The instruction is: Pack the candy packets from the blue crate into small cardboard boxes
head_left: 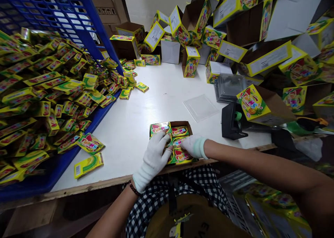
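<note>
Small yellow-and-green cardboard packs (179, 131) are apparently being settled into an open brown-walled carton (190, 128) on a white table (125, 137), near side. They are touched by the white-gloved left hand (154, 155) and right hand (193, 146) — whether grasped cannot be told — and even seating seems called for next.

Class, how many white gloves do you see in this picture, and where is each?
2. One white glove is on the left hand, the other white glove on the right hand, both at the small packs in the open box. More could be hidden.
</note>
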### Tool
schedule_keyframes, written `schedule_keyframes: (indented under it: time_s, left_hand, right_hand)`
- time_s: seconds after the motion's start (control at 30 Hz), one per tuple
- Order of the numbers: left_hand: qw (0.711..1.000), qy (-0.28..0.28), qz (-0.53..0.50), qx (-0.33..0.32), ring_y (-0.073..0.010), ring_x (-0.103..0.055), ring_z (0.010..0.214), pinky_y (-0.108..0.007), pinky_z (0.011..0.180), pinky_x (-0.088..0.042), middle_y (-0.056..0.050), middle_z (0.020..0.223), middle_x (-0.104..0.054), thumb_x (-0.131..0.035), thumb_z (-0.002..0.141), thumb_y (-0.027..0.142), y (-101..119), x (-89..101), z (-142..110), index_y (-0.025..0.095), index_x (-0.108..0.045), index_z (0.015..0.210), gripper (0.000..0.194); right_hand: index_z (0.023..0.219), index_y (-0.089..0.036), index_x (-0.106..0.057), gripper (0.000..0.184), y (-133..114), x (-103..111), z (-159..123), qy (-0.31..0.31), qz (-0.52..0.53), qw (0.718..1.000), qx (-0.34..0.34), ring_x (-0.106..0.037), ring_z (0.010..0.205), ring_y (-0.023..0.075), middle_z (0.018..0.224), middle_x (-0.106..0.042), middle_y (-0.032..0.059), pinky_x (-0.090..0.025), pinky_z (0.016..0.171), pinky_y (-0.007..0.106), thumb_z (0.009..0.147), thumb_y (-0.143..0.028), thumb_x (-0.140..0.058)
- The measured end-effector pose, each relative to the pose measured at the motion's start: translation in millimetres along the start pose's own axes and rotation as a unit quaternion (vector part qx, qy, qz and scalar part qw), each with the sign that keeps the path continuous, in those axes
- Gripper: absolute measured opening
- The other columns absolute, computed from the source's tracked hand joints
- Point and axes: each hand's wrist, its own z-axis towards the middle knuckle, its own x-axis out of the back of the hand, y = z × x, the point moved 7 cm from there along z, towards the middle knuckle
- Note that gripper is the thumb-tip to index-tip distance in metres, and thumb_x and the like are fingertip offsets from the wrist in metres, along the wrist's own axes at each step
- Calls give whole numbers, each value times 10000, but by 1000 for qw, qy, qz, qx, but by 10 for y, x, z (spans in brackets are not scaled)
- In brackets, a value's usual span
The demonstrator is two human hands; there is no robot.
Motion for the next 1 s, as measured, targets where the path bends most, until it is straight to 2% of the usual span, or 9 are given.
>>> schedule_keyframes:
  time_s: [0.13, 0.23, 0.33, 0.43, 0.5, 0.63, 0.83, 0.93, 1.0]
  left_hand:
    - [1000, 13, 22, -8, -290, -497, 1278, -495, 1077, -439, -156, 1353, -531, -544, 922, 258, 34, 1, -18, 173, -556, 1249, 338]
    - [999, 8, 52, -12, -282, -531, 1206, -481, 1035, -447, -136, 1270, -585, -517, 929, 247, 176, 52, 40, 176, -601, 1150, 247]
    - [989, -88, 106, -56, -259, -580, 1027, -475, 985, -439, -87, 1035, -657, -494, 928, 240, 432, -53, 130, 188, -641, 974, 162]
    - [966, -173, 167, -95, -255, -584, 885, -501, 956, -419, -84, 885, -653, -444, 951, 301, 624, -253, 203, 179, -649, 845, 261]
    - [956, -196, 198, -96, -273, -591, 878, -525, 961, -399, -109, 875, -660, -413, 964, 350, 655, -389, 236, 161, -668, 853, 337]
    - [942, -223, 233, -89, -309, -612, 925, -563, 1024, -338, -155, 890, -683, -394, 966, 404, 583, -622, 202, 114, -697, 897, 425]
    - [961, -191, 181, -84, -289, -616, 931, -569, 1101, -298, -122, 881, -683, -456, 940, 396, 541, -626, 156, 143, -682, 903, 342]
    - [977, -156, 99, -103, -237, -615, 883, -551, 1100, -328, -57, 829, -672, -461, 948, 314, 621, -466, 139, 197, -646, 841, 244]
    - [985, -117, 44, -116, -212, -618, 883, -518, 1084, -366, -41, 854, -678, -468, 942, 254, 607, -257, 85, 209, -630, 853, 190]
  right_hand:
    - [1110, -79, -703, 265, -110, -128, 10, 27, -21, 999, -7, -689, 1064, 309, 1100, -715, 231, -542, 876, 401, 929, -165, -531]
    - [1118, -80, -695, 278, -99, -133, 16, 35, -30, 999, 8, -692, 1051, 308, 1117, -710, 221, -545, 868, 401, 939, -133, -488]
    - [1110, -134, -698, 252, 51, 29, 32, 57, -36, 997, 30, -705, 1013, 284, 1090, -729, 161, -545, 835, 355, 929, -164, -525]
    - [1112, -147, -692, 254, 274, 286, 106, 114, -88, 990, 4, -708, 984, 285, 1071, -730, 160, -539, 768, 342, 926, -174, -521]
    - [1081, -140, -706, 247, 353, 345, 197, 118, -123, 985, -4, -701, 989, 295, 1060, -732, 167, -528, 773, 358, 929, -176, -514]
    - [1034, -145, -721, 246, 369, 247, 372, 106, -140, 984, 17, -660, 1058, 302, 1068, -736, 154, -496, 854, 401, 945, -181, -494]
    - [1039, -107, -719, 287, 280, 73, 439, 97, -131, 987, -5, -655, 1057, 301, 1072, -731, 185, -471, 888, 426, 960, -167, -449]
    - [989, -104, -732, 276, 186, 19, 386, 64, -115, 991, -7, -674, 1031, 293, 1059, -734, 197, -487, 878, 416, 959, -184, -469]
    - [967, -109, -735, 260, 169, 28, 320, 44, -97, 994, -7, -692, 991, 287, 1033, -740, 191, -510, 848, 402, 949, -182, -486]
